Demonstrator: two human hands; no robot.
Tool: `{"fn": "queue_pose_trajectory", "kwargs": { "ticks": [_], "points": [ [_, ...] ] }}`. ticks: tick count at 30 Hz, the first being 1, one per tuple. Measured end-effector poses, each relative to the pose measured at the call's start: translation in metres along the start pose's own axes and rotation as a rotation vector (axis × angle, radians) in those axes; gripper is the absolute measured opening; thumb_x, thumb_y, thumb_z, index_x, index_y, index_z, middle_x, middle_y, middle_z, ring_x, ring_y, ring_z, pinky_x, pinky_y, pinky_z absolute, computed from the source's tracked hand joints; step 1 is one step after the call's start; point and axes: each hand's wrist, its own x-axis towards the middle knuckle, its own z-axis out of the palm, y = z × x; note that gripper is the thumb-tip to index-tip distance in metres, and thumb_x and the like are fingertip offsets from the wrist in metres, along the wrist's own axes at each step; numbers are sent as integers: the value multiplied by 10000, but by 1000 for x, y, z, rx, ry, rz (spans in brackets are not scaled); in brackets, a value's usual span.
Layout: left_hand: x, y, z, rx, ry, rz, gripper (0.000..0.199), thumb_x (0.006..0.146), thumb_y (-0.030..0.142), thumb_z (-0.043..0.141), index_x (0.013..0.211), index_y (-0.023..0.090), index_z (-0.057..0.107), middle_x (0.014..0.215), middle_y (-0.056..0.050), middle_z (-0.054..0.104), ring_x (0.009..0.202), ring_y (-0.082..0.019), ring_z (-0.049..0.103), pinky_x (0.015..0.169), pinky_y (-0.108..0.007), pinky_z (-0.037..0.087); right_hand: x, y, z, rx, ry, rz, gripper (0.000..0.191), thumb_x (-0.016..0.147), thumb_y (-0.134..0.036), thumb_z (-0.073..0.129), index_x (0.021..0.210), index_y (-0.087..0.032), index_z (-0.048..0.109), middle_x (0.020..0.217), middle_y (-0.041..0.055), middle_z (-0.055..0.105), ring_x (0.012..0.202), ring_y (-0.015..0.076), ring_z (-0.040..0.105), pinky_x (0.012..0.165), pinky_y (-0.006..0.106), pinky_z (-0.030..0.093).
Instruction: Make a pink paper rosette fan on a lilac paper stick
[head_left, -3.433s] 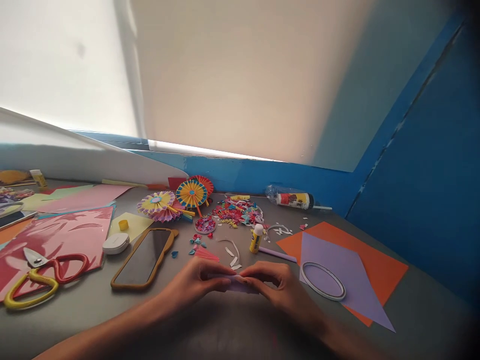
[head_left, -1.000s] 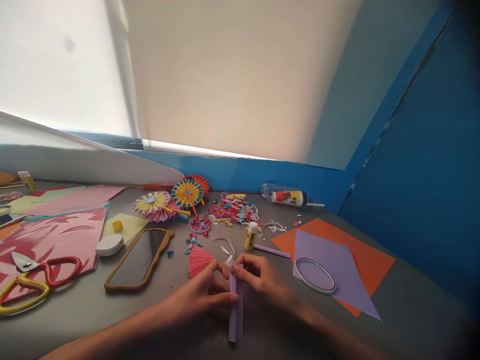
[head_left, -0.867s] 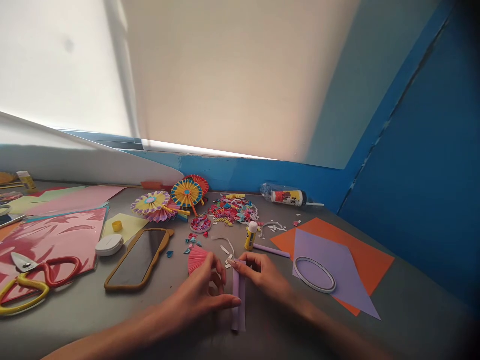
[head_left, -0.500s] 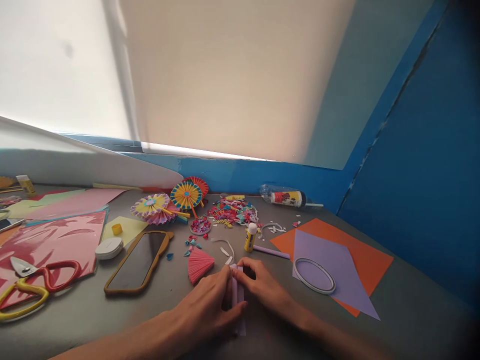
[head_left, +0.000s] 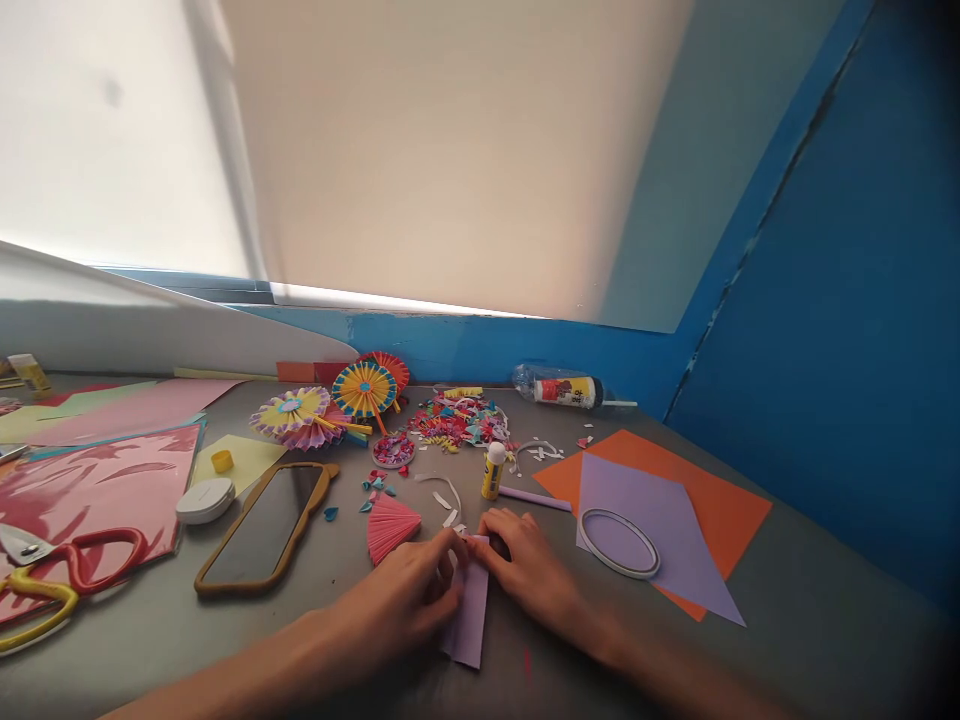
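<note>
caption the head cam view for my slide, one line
Left hand and right hand hold a lilac paper strip beside a pink pleated paper fan

"Where's the light from?"

"The blind [head_left: 105, 130] at upper left, glaring almost white."

"Shadows?"

"Soft and dim, under the left hand [head_left: 394, 595]."

"Sharp picture?"

"Fairly, but the wide lens bends the edges, and the lower corners fall dark."

Right there, matt lilac paper [head_left: 466, 620] at centre! Glossy pink sheet [head_left: 90, 490] left, smooth plastic glue stick [head_left: 491, 478] farther on!
</note>
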Motion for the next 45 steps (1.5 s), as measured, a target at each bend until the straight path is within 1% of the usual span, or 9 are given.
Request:
{"fn": "queue_pose_trajectory", "kwargs": {
  "ticks": [7, 10, 13, 16, 23, 27, 32, 37, 45],
  "points": [
    [-5, 7, -4, 370, -13, 27, 301, 892, 254, 433, 1170, 235, 547, 922, -57, 652, 804, -218, 619, 688, -291, 473, -4, -2, -6, -228, 39, -149, 212, 943, -336, 494, 782, -206, 537, 805, -2, 605, 786, 180, 544, 723, 315, 358],
    [-3, 4, -1, 454, 13, 79, 331, 890, 240, 438, 1200, 254, 553, 1066, -85, 611, 890, -236, 613, 739, -320, 508, -2, -4, -17, -428, 107, -181, 120, 945, -280, 482, 978, -226, 585, 890, 35, 615, 850, 217, 558, 737, 337, 383],
    [0, 2, 1, 469, 52, 160, 333, 877, 202, 457, 1184, 248, 579, 1228, -89, 566, 1032, -264, 565, 870, -381, 496, 4, 0, -26, -671, 145, -183, 512, 871, -55, 470, 1303, -329, 456, 957, 54, 599, 837, 230, 567, 715, 340, 398],
    [-1, 5, -3, 419, 14, 239, 379, 875, 148, 446, 1228, 227, 559, 1283, -60, 575, 1150, -273, 495, 1007, -422, 414, 17, 7, -30, -774, 144, -207, 815, 718, 104, 443, 1384, -359, 364, 1065, 76, 599, 839, 236, 576, 686, 327, 403],
    [-8, 12, -13, 328, -51, 270, 366, 882, 170, 454, 1208, 274, 585, 1333, -40, 538, 1208, -280, 444, 1027, -445, 372, 42, 10, -50, -685, 201, -305, 467, 797, 20, 486, 1182, -230, 574, 941, 78, 641, 921, 244, 562, 746, 317, 409],
    [-9, 12, -14, 261, -61, 252, 347, 886, 278, 505, 1228, 272, 563, 1327, -42, 537, 1212, -280, 430, 1047, -446, 345, 24, -7, -58, -197, 292, -302, 178, 905, -295, 534, 1042, -217, 618, 922, 56, 655, 832, 202, 590, 727, 284, 439],
    [-9, 10, -15, 172, -67, 152, 575, 816, 370, 591, 1341, 205, 425, 1323, -99, 518, 1264, -296, 362, 1073, -465, 311, 5, -27, -46, 215, 93, -173, 355, 941, -376, 412, 709, -185, 602, 616, -4, 534, 566, 130, 484, 532, 236, 367],
    [-9, 1, -10, 138, -55, 120, 714, 760, 377, 633, 1391, 205, 348, 1399, -119, 425, 1276, -315, 335, 1079, -499, 285, 14, -22, -23, 107, -30, -199, 411, 902, -367, 443, 538, -178, 429, 515, -48, 362, 489, 90, 320, 482, 233, 259],
    [-6, -16, -11, 98, -85, 120, 840, 691, 515, 705, 1396, 220, 355, 1383, -132, 428, 1277, -335, 341, 1061, -492, 309, 11, -16, -10, 66, -59, -239, 383, 879, -312, 452, 525, -179, 391, 504, -60, 303, 486, 86, 269, 503, 246, 236]
  ]
}}
